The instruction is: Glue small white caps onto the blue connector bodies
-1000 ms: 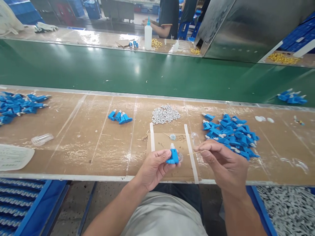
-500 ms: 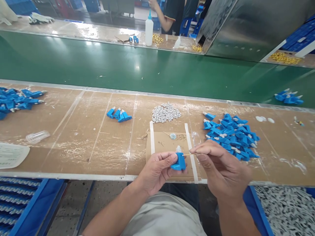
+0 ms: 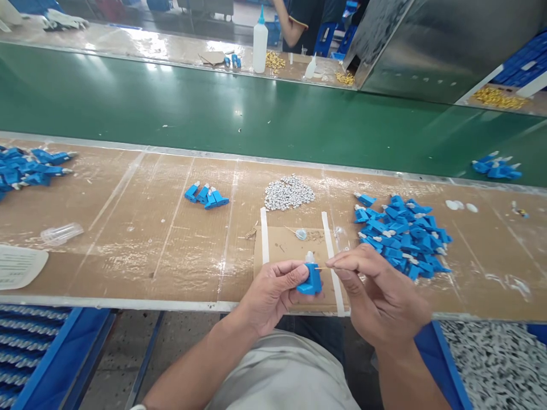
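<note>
My left hand (image 3: 277,290) is closed round a blue part (image 3: 313,280) with a whitish tip pointing up, over the front of the cardboard pad. From the right, my right hand (image 3: 376,290) pinches a thin wooden stick (image 3: 321,268), whose far end meets the upper face of the blue part. Behind them on the pad (image 3: 273,242) lies a small light-blue cup (image 3: 301,234) with a stick beside it. A pile of small grey-white pieces (image 3: 288,192) sits just beyond the pad. To the right is a large heap of blue parts (image 3: 401,233).
More blue parts lie at centre left (image 3: 206,196) and far left (image 3: 29,168). A clear plastic cup (image 3: 62,234) rests at left. Beyond the green belt (image 3: 171,108) stand a white bottle (image 3: 260,48) and a person (image 3: 294,25). Bins (image 3: 444,364) flank me below the table.
My right hand and the stick have shifted slightly left, closer to the blue part. My left hand holds nearly the same place. The person's arm across the belt has moved.
</note>
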Motion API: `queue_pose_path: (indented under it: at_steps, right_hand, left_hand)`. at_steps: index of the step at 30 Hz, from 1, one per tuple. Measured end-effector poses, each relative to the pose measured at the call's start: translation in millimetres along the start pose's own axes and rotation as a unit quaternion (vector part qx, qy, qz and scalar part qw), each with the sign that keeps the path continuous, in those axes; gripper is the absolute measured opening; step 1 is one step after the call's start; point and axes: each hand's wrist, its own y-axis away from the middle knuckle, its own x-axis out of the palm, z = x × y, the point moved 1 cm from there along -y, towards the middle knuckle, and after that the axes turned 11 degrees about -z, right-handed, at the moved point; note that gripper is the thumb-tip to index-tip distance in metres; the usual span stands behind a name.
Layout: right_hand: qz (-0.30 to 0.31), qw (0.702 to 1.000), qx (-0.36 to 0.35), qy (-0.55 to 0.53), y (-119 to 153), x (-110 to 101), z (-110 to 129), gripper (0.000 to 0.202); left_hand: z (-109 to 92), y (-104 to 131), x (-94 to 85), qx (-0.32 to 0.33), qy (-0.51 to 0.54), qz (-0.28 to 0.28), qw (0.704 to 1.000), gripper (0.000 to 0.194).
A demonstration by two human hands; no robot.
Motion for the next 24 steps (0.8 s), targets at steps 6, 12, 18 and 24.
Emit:
queue_pose_path:
  at_steps: [6,12,18,24]
  right_hand:
    - [0.014,0.999,-0.042,0.031,1,-1,-1,0.027]
    - [0.035,0.998,-0.047,0.031,2,0,-1,0.028]
    - [-0.01,0.998,0.051,-0.018,1,-5,-10,0.021]
    - [0.1,0.984,0.138,0.04,26,-5,-47,0.013]
  left_hand:
    - [1,-3,-1.1,0.008,-0.002,-0.006,1.0,0.024]
    - [3,-3,-1.2,0.004,0.006,-0.009,1.0,0.026]
    - [1,-5,-18.3,0.01,0.004,-0.025,1.0,0.027]
    - [-6,-8,-44.3,0.032,0.057,-0.089,0.994,0.02]
